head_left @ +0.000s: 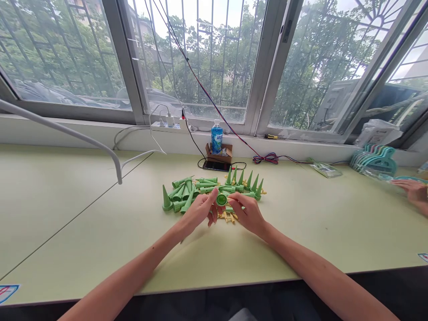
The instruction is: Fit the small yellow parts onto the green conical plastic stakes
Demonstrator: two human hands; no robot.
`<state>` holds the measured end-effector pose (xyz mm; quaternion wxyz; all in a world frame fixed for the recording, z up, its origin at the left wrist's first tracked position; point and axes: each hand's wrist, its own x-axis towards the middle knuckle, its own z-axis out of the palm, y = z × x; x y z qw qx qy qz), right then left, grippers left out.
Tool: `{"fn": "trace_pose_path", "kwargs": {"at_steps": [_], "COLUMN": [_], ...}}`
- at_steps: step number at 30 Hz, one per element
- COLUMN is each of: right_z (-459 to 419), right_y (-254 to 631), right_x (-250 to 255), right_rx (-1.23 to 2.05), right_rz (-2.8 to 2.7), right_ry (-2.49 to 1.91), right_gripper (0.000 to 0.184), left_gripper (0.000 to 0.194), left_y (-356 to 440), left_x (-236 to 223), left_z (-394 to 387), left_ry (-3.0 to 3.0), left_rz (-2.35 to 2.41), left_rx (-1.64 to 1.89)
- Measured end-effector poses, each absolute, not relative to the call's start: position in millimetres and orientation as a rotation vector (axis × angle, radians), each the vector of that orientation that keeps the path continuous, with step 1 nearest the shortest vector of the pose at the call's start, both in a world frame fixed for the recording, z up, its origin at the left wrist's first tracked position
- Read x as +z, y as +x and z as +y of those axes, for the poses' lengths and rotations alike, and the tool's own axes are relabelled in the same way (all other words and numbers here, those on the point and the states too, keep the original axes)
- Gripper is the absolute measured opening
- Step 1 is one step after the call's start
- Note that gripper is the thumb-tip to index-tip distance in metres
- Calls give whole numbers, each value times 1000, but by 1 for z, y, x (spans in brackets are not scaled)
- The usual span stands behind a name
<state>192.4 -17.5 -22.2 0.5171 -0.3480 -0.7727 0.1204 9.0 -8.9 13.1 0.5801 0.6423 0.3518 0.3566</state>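
Note:
My left hand [202,208] is closed around a green plastic cone spike [221,199], its round open end turned toward me. My right hand [245,210] is pinched at the right side of that rim; whatever lies between its fingertips is too small to make out. Behind both hands lies a pile of green cone spikes [180,192], some standing point up, others on their sides. A row of upright green cones [249,179] stands at the right of the pile. Small yellow plastic pieces [229,217] lie scattered just beneath and beyond my hands.
At the back, a blue bottle [217,139] stands by a small cardboard box [225,154], with a dark phone [216,166] before it. Cables [265,158] run along the sill. At right are teal hangers [376,159] and another person's hand [413,191]. A white tube [83,138] crosses the left.

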Motion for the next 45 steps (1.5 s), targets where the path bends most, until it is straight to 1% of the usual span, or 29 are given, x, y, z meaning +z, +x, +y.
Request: {"fn": "trace_pose_path", "kwargs": {"at_steps": [2,8,16,24,33,45], "right_z": [-17,-14,-14,-15,-16,-17], "right_y": [193,194,195,195,194,193], "right_x": [-23,-27,-27,-26,-28,-24], "right_rx": [296,316,302,326,380,372], "right_rz": [-1894,-1883,-1899,-1911,-1884,-1884], "right_ry": [-806,-799,-825,-815,-880,-916], "right_gripper": [22,24,26,29,42,45], "left_gripper": [64,51,43,37,31,26], "left_y": [8,4,4,2,2,1], "left_x": [13,11,13,9,5,4], "left_z": [-8,-6,-7,-6,-7,-9], "left_ry": [1468,1463,1516,1740,1880,2154], "left_rz": [806,757,726,749,761,744], "left_rx": [811,802,806,802,881,902]}}
